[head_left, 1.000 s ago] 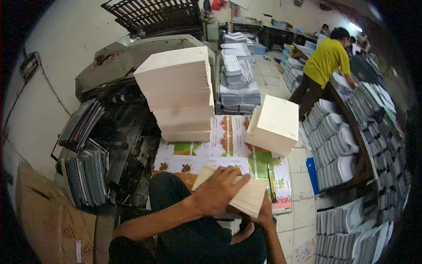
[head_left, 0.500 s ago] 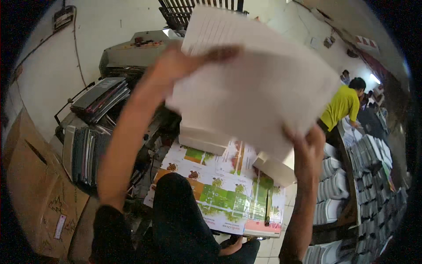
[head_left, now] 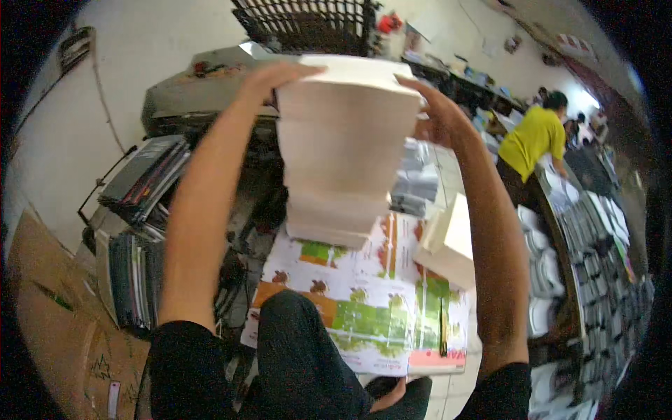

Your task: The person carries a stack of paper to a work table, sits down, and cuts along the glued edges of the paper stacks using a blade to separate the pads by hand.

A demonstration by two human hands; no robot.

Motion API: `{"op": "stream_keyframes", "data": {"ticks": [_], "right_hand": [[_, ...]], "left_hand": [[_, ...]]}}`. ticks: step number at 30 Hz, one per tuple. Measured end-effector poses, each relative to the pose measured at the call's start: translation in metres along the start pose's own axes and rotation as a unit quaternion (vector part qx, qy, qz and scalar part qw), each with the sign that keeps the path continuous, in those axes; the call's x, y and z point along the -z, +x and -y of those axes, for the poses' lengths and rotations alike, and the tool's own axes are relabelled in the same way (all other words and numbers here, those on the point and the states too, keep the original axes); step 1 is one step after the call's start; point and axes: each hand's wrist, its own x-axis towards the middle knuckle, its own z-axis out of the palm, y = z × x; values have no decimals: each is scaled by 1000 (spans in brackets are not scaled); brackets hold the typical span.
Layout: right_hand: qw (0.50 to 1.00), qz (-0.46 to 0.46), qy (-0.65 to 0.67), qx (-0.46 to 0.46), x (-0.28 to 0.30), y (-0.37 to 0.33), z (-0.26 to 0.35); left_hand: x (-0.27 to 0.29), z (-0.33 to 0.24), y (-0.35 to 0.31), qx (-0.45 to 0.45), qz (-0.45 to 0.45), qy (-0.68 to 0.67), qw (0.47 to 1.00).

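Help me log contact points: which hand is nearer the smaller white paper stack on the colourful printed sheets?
Right. The right hand is above the smaller stack; the left hand grips the tall stack's far side.

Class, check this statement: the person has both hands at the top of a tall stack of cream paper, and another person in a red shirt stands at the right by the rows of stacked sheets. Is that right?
Not quite. In the head view the other person wears a yellow shirt, not red. The rest holds: the left hand and the right hand are at the top of the tall cream paper stack, and that person stands at the right by the rows of stacked sheets.

pale wall (head_left: 66,140), cluttered workbench (head_left: 595,238)
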Motion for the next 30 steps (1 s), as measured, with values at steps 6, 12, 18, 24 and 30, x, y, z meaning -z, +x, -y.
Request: {"op": "stream_keyframes", "data": {"ticks": [6,12,18,24,30], "right_hand": [[951,-184,-248,1,25,7,7],[796,-277,-514,-156,222,-112,-140],[854,-308,-21,-420,177,-283,-227],[886,-359,140,-259,120,-277,-247],[892,-330,216,-221,99,-307,-248]], "left_hand": [[28,46,11,54,-21,-114,992],[-9,41,-10,-87,-199,-483,848],[-136,-11,-209,-145,-323,-462,813],[-308,16,-270,-46,15,-476,878],[-417,24,-247,110,247,-418,867]]}}
